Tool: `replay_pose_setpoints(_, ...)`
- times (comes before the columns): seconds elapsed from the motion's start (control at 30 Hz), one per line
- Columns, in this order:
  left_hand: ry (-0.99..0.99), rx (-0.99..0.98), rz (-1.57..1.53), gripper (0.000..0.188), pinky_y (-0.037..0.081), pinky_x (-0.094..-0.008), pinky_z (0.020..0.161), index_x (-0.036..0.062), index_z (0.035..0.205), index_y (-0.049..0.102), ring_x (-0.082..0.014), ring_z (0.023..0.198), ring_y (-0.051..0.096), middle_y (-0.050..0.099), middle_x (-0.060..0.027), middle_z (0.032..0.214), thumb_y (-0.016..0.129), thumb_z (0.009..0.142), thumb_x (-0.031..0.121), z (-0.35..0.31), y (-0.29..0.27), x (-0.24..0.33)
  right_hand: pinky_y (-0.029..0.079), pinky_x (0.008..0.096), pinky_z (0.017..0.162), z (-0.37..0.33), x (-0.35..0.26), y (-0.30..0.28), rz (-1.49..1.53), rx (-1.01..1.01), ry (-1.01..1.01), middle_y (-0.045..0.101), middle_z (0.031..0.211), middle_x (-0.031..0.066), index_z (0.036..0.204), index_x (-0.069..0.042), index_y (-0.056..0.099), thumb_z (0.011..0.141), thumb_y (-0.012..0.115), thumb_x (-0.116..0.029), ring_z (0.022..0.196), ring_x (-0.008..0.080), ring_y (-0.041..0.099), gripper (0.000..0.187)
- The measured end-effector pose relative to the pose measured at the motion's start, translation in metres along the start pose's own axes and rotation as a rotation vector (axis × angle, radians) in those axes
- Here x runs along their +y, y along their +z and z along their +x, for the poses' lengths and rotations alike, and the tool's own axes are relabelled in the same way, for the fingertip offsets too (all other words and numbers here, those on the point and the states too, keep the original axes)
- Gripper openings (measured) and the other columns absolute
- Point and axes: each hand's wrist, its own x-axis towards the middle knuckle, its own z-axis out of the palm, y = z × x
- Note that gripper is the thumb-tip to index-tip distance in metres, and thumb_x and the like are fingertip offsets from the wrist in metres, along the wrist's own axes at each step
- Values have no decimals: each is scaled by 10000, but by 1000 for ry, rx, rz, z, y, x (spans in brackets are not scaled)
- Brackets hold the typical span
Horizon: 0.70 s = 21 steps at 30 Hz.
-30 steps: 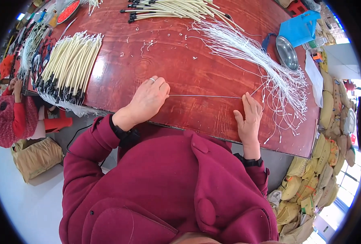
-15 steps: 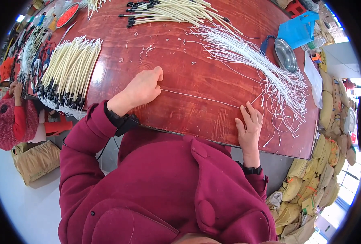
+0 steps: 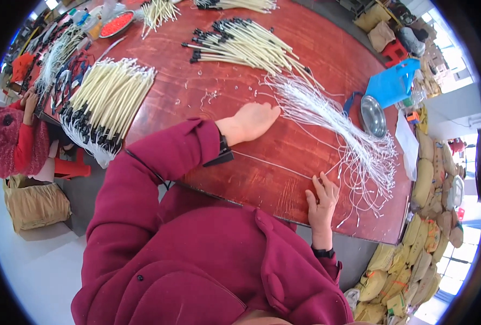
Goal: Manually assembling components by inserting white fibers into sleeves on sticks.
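Cord (image 3: 275, 164), thin and white, runs nearly straight across the near half of your bench (image 3: 170, 108), right of centre. Its right end section meets your right hand (image 3: 321, 203), just in from the near edge; its left section goes out of sight behind your left forearm.

Right hand: palm down, fingers loosely spread, thumb out to the left, fingertips at the cord. Can't tell how hard they press.

Left hand: back up, fingers bent, out over mid-bench, just beside the loose left end of the white cord bundle (image 3: 343, 119). Fingertips hidden, so can't tell if you've got anything in it. Black wristband (image 3: 225, 151) sits at your cuff.

Bundle slants from mid-bench down toward the near right corner, loops and tips fanned out there. Metal bowl (image 3: 374, 115) touches its right side; blue jug (image 3: 389, 86) just behind the bowl, paper sheet (image 3: 406, 143) along the right edge.

Cream rods with black ends: left pile (image 3: 110, 95) by the near edge at your left, middle pile (image 3: 246, 49) beyond your left hand. White scraps (image 3: 209, 97) lie between that pile and your left sleeve (image 3: 154, 149). Toward the far left, shallow dish (image 3: 107, 36) of small red pieces (image 3: 117, 24).

Co-worker (image 3: 5, 135) sits off the left edge, hands at the bench.
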Motion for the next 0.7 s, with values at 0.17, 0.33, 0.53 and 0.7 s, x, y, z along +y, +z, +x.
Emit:
replay_pose_setpoints(0.17,101,-45,-68,143,518,-547,727,15,1041,540,-465,858,648,665,-220,933,497,989,141,-23,-10,-22,400,457,1088,-2,-3,3,13,22,8,624,1413,122,1249,-36,736,843,787,-145,1222,334,540,424)
replay_pose_setpoints(0.33,147,-258,-139,175,504,-538,711,8,909,648,-451,805,654,668,-236,833,601,927,176,-127,-106,-53,410,450,1089,-1,-1,-1,20,29,37,639,1397,139,1246,-27,732,866,756,-134,1224,336,547,395)
replay_pose_setpoints(0.53,-235,-594,295,234,524,-514,748,31,1004,717,-418,828,664,689,-200,878,666,908,239,-168,-177,-72,420,442,1072,3,-1,-1,53,42,48,649,1373,132,1207,-22,748,845,761,-104,1202,321,557,372)
replay_pose_setpoints(0.7,107,33,246,297,508,-449,916,42,1042,701,-356,1091,621,671,-141,1096,673,956,325,-50,-146,-95,417,448,1058,5,2,1,94,49,46,654,1361,116,1182,-38,766,812,787,-104,1182,315,563,376)
